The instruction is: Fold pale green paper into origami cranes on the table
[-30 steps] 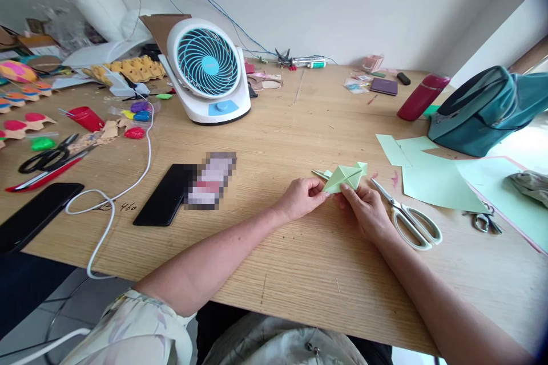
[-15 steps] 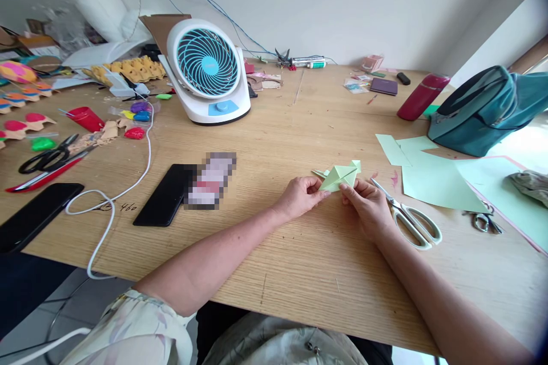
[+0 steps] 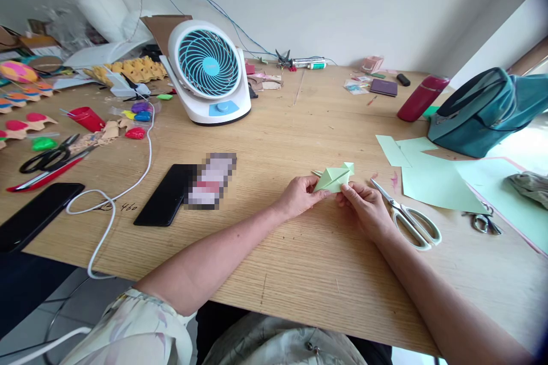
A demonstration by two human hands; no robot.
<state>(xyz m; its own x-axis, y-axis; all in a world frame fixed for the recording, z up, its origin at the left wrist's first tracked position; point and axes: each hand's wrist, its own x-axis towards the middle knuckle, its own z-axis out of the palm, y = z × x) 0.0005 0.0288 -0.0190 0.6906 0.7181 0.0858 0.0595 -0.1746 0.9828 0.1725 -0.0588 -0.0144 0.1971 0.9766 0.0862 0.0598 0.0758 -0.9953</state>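
Observation:
A small folded piece of light green paper (image 3: 332, 179) is held just above the wooden table, with creases running across its face. My left hand (image 3: 303, 197) pinches its left side between thumb and fingers. At its lower right corner, the thumb and fingers of my right hand (image 3: 363, 205) are closed on the same paper. Behind it lies another small green paper piece (image 3: 349, 168), partly hidden. White-handled scissors (image 3: 413, 222) rest just right of my right hand, blades pointing away from me.
Green paper sheets (image 3: 445, 185) lie to the right, near a teal bag (image 3: 475, 111) and a red bottle (image 3: 423, 98). A black phone (image 3: 166, 195) is left of my hands. Behind it stands a fan (image 3: 209, 71). A white cable (image 3: 148, 154) crosses the left side.
The folded paper has shifted slightly left and turned a little in my fingers. Both hands keep their hold on it.

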